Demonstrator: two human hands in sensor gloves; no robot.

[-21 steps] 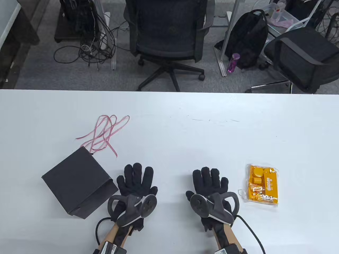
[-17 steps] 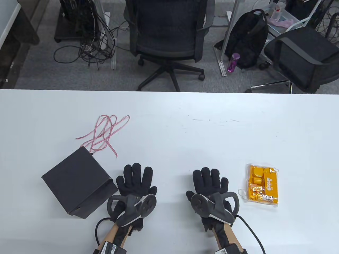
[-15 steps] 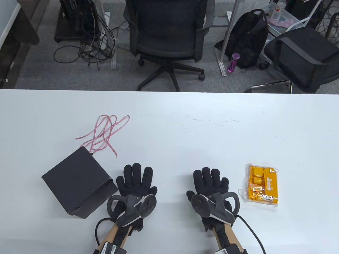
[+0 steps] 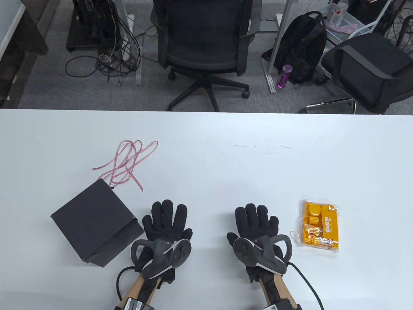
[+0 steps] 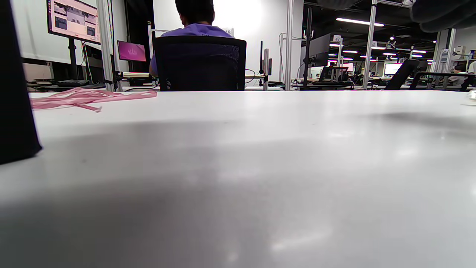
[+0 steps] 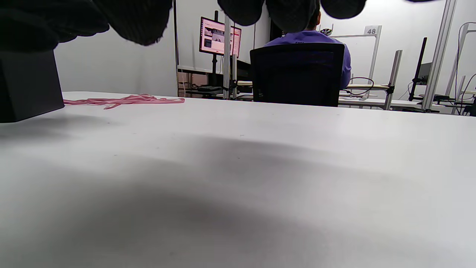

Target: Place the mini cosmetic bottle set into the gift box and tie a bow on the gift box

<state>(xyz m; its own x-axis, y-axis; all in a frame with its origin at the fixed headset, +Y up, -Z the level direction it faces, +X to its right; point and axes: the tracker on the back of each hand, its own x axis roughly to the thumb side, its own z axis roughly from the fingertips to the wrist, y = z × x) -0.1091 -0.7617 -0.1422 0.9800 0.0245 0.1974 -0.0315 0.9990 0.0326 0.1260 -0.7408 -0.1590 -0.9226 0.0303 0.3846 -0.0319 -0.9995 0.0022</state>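
A black gift box (image 4: 93, 222) sits closed at the near left of the white table (image 4: 226, 168); its side shows in the left wrist view (image 5: 15, 82) and the right wrist view (image 6: 29, 83). A pink ribbon (image 4: 129, 163) lies loose just beyond it, also seen low across the table (image 5: 85, 96) (image 6: 126, 99). The mini cosmetic bottle set (image 4: 320, 225), orange in a clear wrapper, lies near right. My left hand (image 4: 167, 216) rests flat beside the box, fingers straight. My right hand (image 4: 256, 218) rests flat left of the set, holding nothing.
Beyond the table's far edge stand black office chairs (image 4: 205, 42), a black backpack (image 4: 301, 48) and tangled cables (image 4: 109, 55) on the floor. A seated person (image 6: 308, 41) shows far off in the wrist views.
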